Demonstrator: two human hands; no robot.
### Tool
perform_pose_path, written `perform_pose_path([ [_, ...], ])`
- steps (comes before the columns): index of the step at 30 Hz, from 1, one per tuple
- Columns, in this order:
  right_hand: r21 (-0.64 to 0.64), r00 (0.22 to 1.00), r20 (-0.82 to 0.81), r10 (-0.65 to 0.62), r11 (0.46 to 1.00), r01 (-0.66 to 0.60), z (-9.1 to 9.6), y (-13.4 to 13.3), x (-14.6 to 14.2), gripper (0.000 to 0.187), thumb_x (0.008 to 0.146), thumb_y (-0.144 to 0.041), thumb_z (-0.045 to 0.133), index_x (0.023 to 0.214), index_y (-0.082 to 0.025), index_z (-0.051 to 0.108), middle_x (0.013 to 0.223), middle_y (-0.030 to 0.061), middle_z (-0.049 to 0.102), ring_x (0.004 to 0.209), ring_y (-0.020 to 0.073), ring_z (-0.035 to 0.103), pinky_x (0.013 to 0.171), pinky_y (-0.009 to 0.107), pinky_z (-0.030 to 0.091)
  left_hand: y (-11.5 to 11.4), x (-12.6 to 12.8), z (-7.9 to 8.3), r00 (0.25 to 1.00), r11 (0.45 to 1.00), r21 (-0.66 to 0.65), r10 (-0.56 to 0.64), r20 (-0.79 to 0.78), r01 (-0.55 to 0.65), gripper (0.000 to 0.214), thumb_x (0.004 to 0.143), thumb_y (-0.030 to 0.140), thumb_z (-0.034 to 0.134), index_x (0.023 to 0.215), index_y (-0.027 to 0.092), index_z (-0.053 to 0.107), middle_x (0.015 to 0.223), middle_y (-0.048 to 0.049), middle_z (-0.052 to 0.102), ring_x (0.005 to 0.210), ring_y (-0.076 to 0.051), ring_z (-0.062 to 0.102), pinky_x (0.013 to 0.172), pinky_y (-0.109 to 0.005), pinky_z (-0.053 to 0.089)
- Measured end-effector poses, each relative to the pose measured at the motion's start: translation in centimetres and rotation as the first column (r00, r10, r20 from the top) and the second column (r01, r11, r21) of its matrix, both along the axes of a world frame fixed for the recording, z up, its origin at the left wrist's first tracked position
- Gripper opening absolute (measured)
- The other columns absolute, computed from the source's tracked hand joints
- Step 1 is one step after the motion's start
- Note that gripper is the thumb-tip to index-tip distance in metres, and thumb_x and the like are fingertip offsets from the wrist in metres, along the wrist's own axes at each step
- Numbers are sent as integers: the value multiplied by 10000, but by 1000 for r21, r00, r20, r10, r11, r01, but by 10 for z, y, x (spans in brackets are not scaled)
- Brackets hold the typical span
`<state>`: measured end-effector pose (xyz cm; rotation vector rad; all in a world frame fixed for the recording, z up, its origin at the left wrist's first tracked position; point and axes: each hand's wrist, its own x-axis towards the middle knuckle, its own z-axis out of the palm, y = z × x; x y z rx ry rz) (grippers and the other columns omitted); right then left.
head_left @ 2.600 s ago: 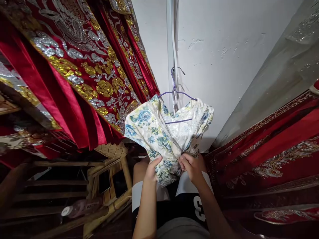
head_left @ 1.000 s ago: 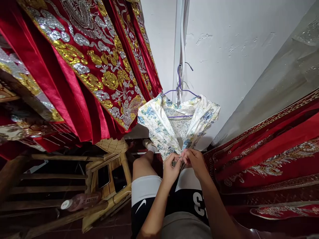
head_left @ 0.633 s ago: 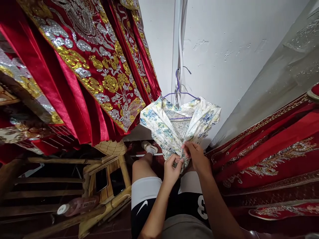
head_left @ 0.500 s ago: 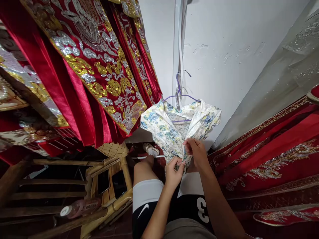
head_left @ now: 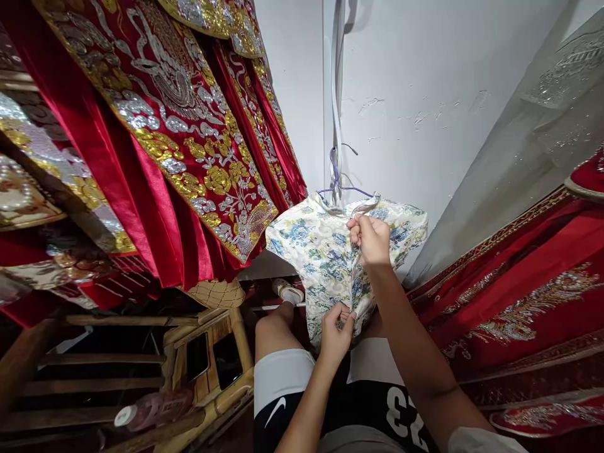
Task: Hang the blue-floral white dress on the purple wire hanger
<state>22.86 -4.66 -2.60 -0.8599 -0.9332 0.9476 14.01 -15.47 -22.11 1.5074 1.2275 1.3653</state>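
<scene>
A white blouse [head_left: 325, 251] with a blue and yellow floral print hangs in front of me on a purple wire hanger [head_left: 350, 189]. Its front edges meet along a line down the middle. My right hand [head_left: 372, 238] is closed near the top of that line, just below the collar, with the fingertips pinching the fabric. Lower down, my left hand [head_left: 337, 330] grips the same line close to the hem. Whatever fastener lies under the fingers is hidden.
Red sequinned gowns hang at the left [head_left: 202, 145] and right [head_left: 533, 314]. Bamboo furniture [head_left: 245, 352] at lower left bears two dark phones [head_left: 227, 358] and a pink bottle [head_left: 155, 410]. Behind the blouse stands a white wall [head_left: 406, 82].
My right hand has moved up along the blouse front to near the collar. The front, which gaped in a V, is now drawn together. My left hand stays low, still gripping.
</scene>
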Motion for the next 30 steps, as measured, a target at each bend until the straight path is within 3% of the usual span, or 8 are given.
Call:
perform_pose_path([
  [7, 92, 1000, -5, -3, 996, 3, 21, 1, 2, 240, 837, -306, 607, 633, -179, 609, 461, -54, 476, 394, 59, 390, 396, 195, 280, -5, 3, 6, 999, 999, -18, -38, -12, 38, 253, 890, 359, 598, 717, 194, 514, 676, 16, 515, 671, -142, 516, 647, -237, 417],
  [13, 85, 997, 73, 31, 996, -37, 19, -5, 2, 239, 854, -333, 587, 665, -189, 615, 462, -49, 473, 406, 76, 389, 414, 215, 281, -1, -8, 9, 996, 994, -74, -83, 23, 85, 262, 857, 326, 640, 677, 192, 505, 644, 22, 518, 637, -136, 508, 622, -243, 422],
  [16, 93, 993, 106, 57, 993, -67, 13, -12, -2, 219, 838, -311, 571, 654, -197, 606, 453, -48, 471, 413, 84, 397, 429, 218, 291, 13, -19, 43, 989, 988, -44, -150, 15, 150, 177, 832, 302, 684, 744, 182, 588, 705, -4, 606, 672, -148, 562, 645, -253, 455],
  [19, 102, 986, 141, 89, 989, -104, 9, -20, -3, 223, 822, -282, 554, 619, -200, 594, 451, -47, 464, 418, 85, 400, 444, 224, 302, 37, -32, 102, 996, 982, 169, -85, 12, 82, 132, 912, 297, 637, 960, 181, 676, 847, -46, 689, 781, -168, 627, 738, -280, 494],
  [22, 129, 976, 197, 96, 984, -123, 10, -29, -1, 232, 819, -272, 546, 603, -203, 598, 454, -43, 468, 423, 91, 407, 457, 233, 320, 63, -39, 163, 998, 893, 446, 57, 11, -56, 270, 968, 305, 598, 1212, 204, 655, 920, -46, 690, 810, -162, 634, 763, -286, 508],
  [24, 159, 970, 227, 88, 979, -126, 13, -35, 3, 241, 829, -273, 545, 604, -205, 599, 452, -41, 472, 425, 93, 410, 465, 236, 330, 76, -39, 192, 991, 824, 567, 78, -106, -4, 294, 989, 289, 574, 1266, 212, 639, 971, -49, 694, 817, -155, 634, 773, -290, 513],
  [27, 183, 966, 249, 74, 976, -122, 15, -38, 7, 257, 848, -293, 553, 607, -209, 586, 452, -44, 469, 429, 95, 416, 474, 240, 337, 86, -32, 213, 953, 742, 666, 144, -267, 75, 162, 997, 265, 568, 1089, 187, 676, 930, -45, 680, 802, -149, 621, 755, -280, 501],
  [30, 156, 958, 281, 63, 982, -110, 7, -27, 7, 263, 858, -344, 579, 633, -209, 597, 464, -48, 473, 431, 98, 422, 471, 245, 328, 86, -27, 219, 921, 678, 734, 265, -286, 33, 109, 1000, 231, 552, 957, 176, 635, 876, -40, 655, 813, -155, 607, 766, -282, 483],
])
